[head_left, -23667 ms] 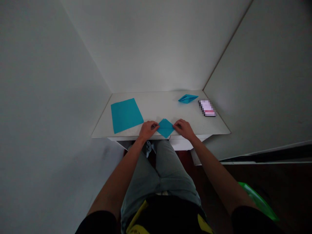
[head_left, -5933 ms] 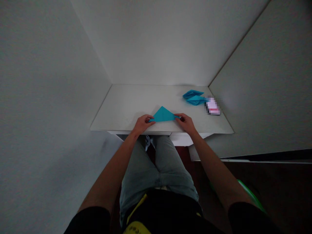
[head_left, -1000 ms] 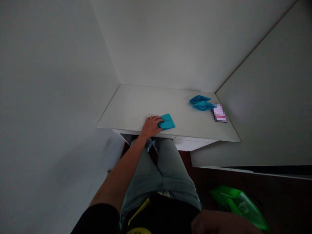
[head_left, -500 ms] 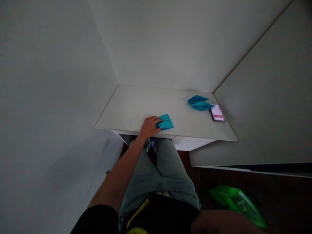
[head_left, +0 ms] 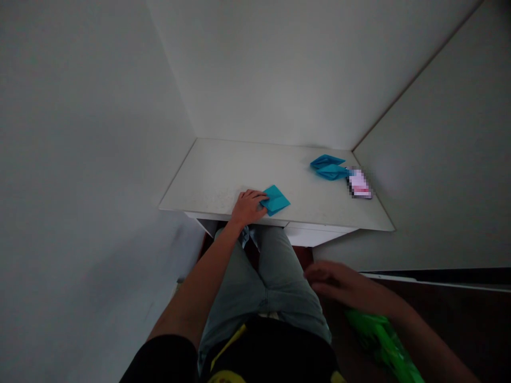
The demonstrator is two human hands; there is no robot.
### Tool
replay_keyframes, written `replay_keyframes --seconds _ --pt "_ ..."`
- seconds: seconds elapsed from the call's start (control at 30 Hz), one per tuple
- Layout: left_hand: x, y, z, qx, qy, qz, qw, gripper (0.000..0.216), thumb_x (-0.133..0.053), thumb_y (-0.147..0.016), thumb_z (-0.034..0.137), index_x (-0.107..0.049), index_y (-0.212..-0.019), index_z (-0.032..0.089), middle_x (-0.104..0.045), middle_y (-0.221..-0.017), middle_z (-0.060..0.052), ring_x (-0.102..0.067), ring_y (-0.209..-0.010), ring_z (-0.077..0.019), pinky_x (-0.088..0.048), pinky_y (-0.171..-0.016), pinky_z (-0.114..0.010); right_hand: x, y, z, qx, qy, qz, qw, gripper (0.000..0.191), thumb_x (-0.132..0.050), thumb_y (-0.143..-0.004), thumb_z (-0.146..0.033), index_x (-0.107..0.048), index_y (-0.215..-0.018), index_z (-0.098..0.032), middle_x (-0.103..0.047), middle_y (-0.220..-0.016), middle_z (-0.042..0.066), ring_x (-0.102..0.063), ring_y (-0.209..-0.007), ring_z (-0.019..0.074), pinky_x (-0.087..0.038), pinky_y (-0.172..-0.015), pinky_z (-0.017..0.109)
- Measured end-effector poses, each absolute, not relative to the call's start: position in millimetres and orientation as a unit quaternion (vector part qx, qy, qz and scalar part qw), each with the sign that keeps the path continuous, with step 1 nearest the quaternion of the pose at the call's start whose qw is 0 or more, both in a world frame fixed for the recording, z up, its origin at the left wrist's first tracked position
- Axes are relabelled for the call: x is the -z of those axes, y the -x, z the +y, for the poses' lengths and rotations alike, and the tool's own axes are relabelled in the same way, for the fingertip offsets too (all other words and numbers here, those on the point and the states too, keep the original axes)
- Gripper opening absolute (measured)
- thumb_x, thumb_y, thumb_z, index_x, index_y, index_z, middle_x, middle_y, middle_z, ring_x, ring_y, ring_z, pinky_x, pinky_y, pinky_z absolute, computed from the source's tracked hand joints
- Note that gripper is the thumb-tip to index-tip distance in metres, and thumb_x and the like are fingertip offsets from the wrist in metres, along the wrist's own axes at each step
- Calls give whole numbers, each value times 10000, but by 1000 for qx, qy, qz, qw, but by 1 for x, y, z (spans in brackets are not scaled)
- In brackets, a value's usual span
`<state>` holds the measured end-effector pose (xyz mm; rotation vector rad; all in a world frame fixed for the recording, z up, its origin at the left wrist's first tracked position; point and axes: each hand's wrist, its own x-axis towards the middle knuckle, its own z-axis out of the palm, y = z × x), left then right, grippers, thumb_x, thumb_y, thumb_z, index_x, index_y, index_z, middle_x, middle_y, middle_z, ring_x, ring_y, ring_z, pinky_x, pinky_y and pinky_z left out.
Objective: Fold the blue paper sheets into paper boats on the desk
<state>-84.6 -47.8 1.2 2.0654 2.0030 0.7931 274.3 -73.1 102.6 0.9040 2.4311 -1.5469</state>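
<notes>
My left hand (head_left: 249,206) rests near the front edge of the white desk, its fingers and thumb around the left corner of a folded blue sheet of paper (head_left: 277,201). The paper lies flat and diamond-shaped on the desktop. Over the right side of my lap, below desk level, my right hand (head_left: 333,279) hangs in the air, slightly blurred. Its fingers are curved and apart from the thumb, and nothing shows between them. Two folded blue paper pieces (head_left: 330,171) lie together at the back right of the desk.
A phone (head_left: 360,184) with a blurred-out screen lies at the right end of the white desk (head_left: 223,165), beside the paper pieces. Walls (head_left: 271,74) border the desk at the back and sides. A green, shiny, see-through thing (head_left: 379,340) lies low on the right, partly behind my right forearm.
My right hand has come up and forward from the bottom edge to above my right thigh. The paper in my left hand has turned slightly into a diamond position. The view has shifted a little.
</notes>
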Motion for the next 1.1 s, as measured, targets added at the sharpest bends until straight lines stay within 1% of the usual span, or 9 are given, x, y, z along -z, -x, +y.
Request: replay_keyframes --seconds 0.1,0.2,0.23,0.33,0.5,0.7,0.87,0.97,1.1 --pt "-1 85 -48 -262 -693 667 78 390 -708 -922 296 -762 -1306 330 -715 -1432 -6 -574 -1337 -290 -438 -1142 -505 -75 -232 -32 361 -303 869 -150 433 -579 -1041 -524 -661 -1403 -302 -693 -1432 105 -666 -1329 304 -540 -1151 518" --pt "-1 85 -48 -260 -696 665 76 393 -710 -917 287 -760 -1304 323 -717 -1431 -4 -578 -1333 -285 -439 -1137 -502 -36 -187 4 252 -282 891 -251 529 -562 -1058 -536 -595 -1497 -242 -617 -1543 154 -583 -1442 321 -466 -1225 548" --pt "-2 85 -49 -259 -697 664 75 389 -709 -917 287 -760 -1302 318 -719 -1428 -5 -580 -1330 -284 -439 -1137 -501 -24 -174 12 229 -277 898 -252 550 -557 -1061 -541 -585 -1513 -228 -609 -1557 163 -578 -1450 323 -466 -1223 550" --pt "-4 85 -51 -260 -700 661 74 390 -708 -927 302 -753 -1314 310 -720 -1426 -11 -582 -1333 -280 -440 -1146 -495 5 -149 22 159 -264 933 -187 563 -551 -1068 -546 -591 -1532 -230 -591 -1596 156 -557 -1475 340 -449 -1219 570" --pt "-2 86 -52 -260 -727 631 74 397 -679 -954 283 -743 -1344 329 -698 -1469 -4 -565 -1389 -256 -430 -1180 -465 21 -146 14 73 -262 950 -152 700 -564 -1053 -601 -463 -1650 -249 -471 -1701 133 -447 -1566 349 -358 -1267 575" --pt "6 91 -53 -253 -742 613 93 353 -656 -993 274 -759 -1317 369 -738 -1421 10 -613 -1396 -215 -418 -1209 -466 21 -147 13 70 -279 944 -161 667 -599 -1042 -557 -489 -1630 -262 -505 -1678 125 -465 -1552 345 -360 -1261 561" --pt "10 93 -56 -268 -747 602 90 231 -638 -1028 297 -795 -1197 318 -777 -1354 -13 -649 -1382 -203 -442 -1198 -449 22 -147 14 82 -274 944 -164 640 -620 -1035 -496 -502 -1613 -248 -498 -1685 116 -441 -1574 322 -363 -1264 551" --pt "11 92 -61 -265 -752 598 83 202 -637 -1034 309 -793 -1162 297 -772 -1365 -21 -643 -1395 -200 -443 -1206 -443 21 -148 12 88 -273 943 -168 628 -628 -1031 -484 -518 -1599 -239 -513 -1674 121 -457 -1561 324 -368 -1258 553" --pt "12 88 -73 -265 -752 598 82 175 -657 -1033 349 -786 -1137 296 -757 -1396 -22 -630 -1417 -193 -409 -1252 -458 19 -151 9 96 -283 937 -182 517 -590 -1058 -479 -591 -1531 -269 -576 -1623 105 -522 -1504 313 -367 -1248 557"
